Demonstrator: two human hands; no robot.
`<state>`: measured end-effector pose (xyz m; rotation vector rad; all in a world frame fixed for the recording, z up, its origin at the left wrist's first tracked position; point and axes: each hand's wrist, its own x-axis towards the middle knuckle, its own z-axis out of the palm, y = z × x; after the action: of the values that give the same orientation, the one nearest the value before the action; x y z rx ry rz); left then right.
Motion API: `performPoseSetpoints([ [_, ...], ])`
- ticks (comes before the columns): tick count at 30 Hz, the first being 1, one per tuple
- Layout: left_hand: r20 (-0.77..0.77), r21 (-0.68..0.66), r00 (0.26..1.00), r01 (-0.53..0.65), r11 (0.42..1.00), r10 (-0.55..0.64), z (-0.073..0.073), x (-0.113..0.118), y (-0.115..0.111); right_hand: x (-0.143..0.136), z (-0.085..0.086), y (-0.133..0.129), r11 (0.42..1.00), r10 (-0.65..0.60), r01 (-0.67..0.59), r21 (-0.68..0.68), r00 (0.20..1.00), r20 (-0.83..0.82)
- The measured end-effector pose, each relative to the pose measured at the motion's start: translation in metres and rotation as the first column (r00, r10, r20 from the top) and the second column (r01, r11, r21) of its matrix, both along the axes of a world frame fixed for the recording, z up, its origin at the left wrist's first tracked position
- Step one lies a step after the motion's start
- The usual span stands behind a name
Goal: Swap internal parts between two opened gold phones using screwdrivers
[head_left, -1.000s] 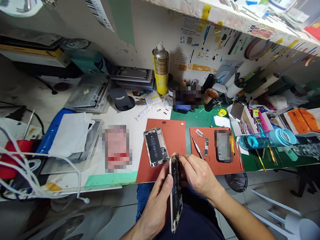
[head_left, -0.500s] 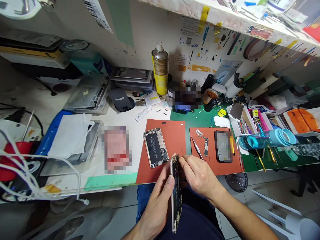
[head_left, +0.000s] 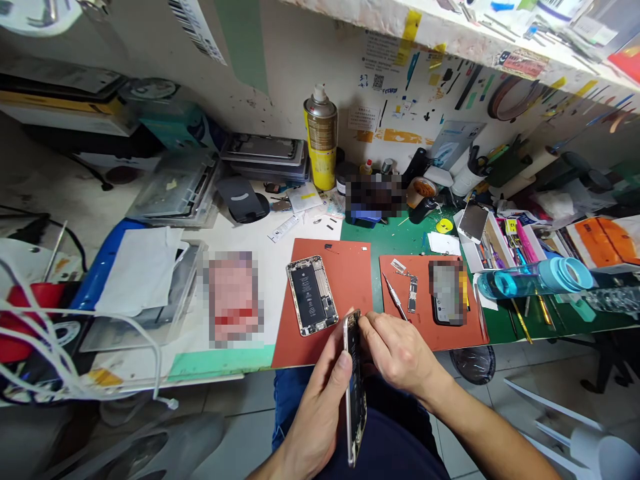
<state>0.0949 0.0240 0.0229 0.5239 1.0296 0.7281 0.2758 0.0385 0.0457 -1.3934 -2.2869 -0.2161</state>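
Note:
My left hand (head_left: 325, 400) grips an opened phone body (head_left: 355, 400) by its side, tilted nearly on edge above my lap. The fingers of my right hand (head_left: 397, 347) are pinched together at the top inner edge of that phone; what they hold, if anything, is hidden. A second opened phone (head_left: 313, 295) with a black battery lies on the left red mat (head_left: 285, 350). On the right red mat (head_left: 435, 341) are metal tweezers (head_left: 395, 297), a small circuit board (head_left: 413, 294) and a dark phone (head_left: 447, 293), partly blurred.
A spray can (head_left: 321, 140) stands at the back. To the right are a tool box (head_left: 493, 243) and a blue bottle (head_left: 535, 278). White cables (head_left: 150, 347) hang at the left. A shelf edge (head_left: 450, 50) runs overhead.
The held phone and my left hand have shifted very slightly to the right. My right hand stays at the phone's top edge.

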Motion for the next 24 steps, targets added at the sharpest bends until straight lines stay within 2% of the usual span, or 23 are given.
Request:
performPoseSetpoints([
  [9,0.055,-0.134,0.996,-0.069,0.989,0.077,0.002,0.000,0.001,-0.001,0.004,-0.001,1.000,-0.008,0.009,0.013,0.999,-0.051],
  [12,0.112,-0.175,0.988,-0.090,0.980,0.111,0.006,0.001,0.004,-0.002,0.007,-0.002,0.998,-0.036,0.043,0.036,0.987,-0.158],
  [14,0.169,-0.234,0.982,-0.049,0.971,0.090,0.010,0.000,0.007,-0.002,0.010,-0.002,0.997,-0.076,0.075,-0.015,0.944,-0.321],
  [18,0.231,-0.333,0.972,0.044,0.942,0.036,0.015,-0.006,0.010,-0.002,0.013,0.000,0.981,-0.182,0.104,-0.163,0.785,-0.593],
  [20,0.235,-0.353,0.971,0.050,0.934,0.036,0.014,-0.008,0.009,-0.002,0.011,0.001,0.980,-0.187,0.100,-0.171,0.751,-0.633],
  [24,0.302,-0.379,0.952,0.073,0.923,0.049,0.009,-0.008,0.006,-0.004,0.005,0.000,0.984,-0.170,0.088,-0.157,0.746,-0.644],
])
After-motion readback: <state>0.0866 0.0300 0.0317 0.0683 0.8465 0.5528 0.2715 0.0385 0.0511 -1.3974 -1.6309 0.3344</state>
